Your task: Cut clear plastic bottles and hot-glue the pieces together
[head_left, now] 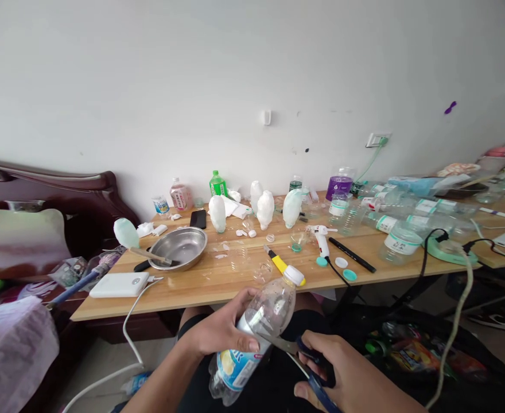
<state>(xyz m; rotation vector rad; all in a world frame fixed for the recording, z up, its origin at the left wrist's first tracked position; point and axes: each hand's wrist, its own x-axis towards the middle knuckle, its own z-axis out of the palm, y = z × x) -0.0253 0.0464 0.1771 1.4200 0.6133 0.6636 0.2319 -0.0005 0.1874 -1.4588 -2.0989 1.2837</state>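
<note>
My left hand [224, 330] is wrapped round a clear plastic bottle [276, 304] with a white cap and a blue label, tilted over my lap. In my right hand [342, 367] is a pair of dark-handled scissors [317, 367]. One blade reaches the bottle's side just above the label; whether its tip is inside the plastic I cannot tell. Beyond the cap lies a yellow utility knife [278, 262] on the wooden table [218, 287].
A steel bowl [183, 246] with a brush [155, 256] across its rim and a white power bank [119, 285] are on the left. White-coated bottle shapes [265, 210] stand midway. A glue gun [322, 240], black marker [351, 254] and several clear bottles [401, 241] lie rightward.
</note>
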